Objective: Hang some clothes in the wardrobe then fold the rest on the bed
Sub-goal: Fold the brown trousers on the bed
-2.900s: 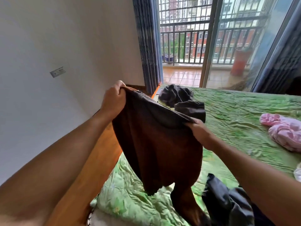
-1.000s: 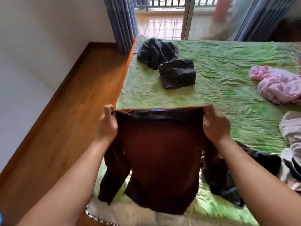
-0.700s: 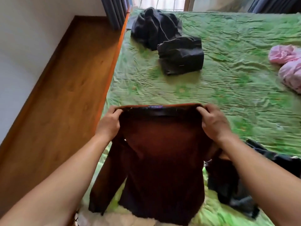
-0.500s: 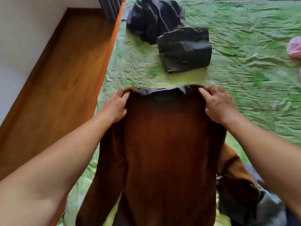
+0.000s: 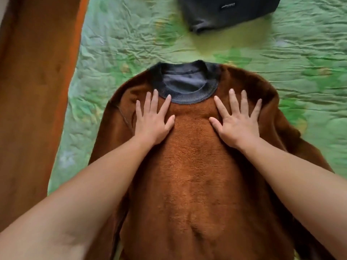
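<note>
The brown fleece sweater (image 5: 197, 175) lies flat on the green bed (image 5: 122, 44), dark collar (image 5: 187, 94) away from the person. Left hand (image 5: 153, 121) and right hand (image 5: 237, 122) press its chest, fingers spread wide, holding nothing. A folded dark garment (image 5: 225, 12) lies beyond.

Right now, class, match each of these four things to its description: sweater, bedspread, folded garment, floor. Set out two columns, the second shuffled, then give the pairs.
Column one
1. sweater
2. bedspread
3. folded garment
4. floor

Column two
a. green and wrinkled
b. wooden, at the left edge
c. brown, flat under the left hand and right hand
d. dark grey, at the top edge

Pairs: 1-c, 2-a, 3-d, 4-b
</note>
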The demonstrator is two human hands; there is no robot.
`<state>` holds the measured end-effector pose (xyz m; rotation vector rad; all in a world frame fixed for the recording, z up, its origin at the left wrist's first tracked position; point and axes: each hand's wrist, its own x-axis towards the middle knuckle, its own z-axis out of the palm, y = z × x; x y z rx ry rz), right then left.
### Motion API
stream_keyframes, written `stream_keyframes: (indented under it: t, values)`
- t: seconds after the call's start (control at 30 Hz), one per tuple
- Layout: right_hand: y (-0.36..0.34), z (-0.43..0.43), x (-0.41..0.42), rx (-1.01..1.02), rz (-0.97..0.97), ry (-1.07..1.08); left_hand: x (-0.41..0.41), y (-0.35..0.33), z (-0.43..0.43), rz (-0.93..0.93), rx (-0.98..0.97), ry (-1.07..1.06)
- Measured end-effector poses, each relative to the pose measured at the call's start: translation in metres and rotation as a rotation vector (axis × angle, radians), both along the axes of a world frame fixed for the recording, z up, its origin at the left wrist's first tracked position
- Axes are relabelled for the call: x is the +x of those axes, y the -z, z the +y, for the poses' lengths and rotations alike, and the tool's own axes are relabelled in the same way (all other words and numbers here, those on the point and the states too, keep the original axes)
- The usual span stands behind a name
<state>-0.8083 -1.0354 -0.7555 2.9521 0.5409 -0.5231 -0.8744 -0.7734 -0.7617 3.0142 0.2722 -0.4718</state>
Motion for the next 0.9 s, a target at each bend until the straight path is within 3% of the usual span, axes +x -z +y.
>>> stream_keyframes:
  t: [0.17,0.47,0.57,0.8,0.9]
  values:
    - [0.022,-0.004,0.003,0.044,-0.148,-0.017,-0.001,0.018,0.002,-0.136,0.041,0.005]
    - [0.003,-0.002,-0.01,-0.007,-0.085,0.0,-0.025,0.0,-0.012,-0.062,0.034,-0.035]
    - [-0.003,-0.008,-0.063,0.045,-0.05,0.029,-0.092,-0.007,-0.035,-0.058,0.014,-0.036]
    - [-0.004,-0.09,-0.289,0.071,0.025,-0.038,-0.317,-0.018,-0.067,-0.006,0.022,0.126]
    - [-0.015,-0.123,-0.364,0.057,0.1,-0.005,-0.395,-0.026,-0.078,0.077,-0.006,0.099]
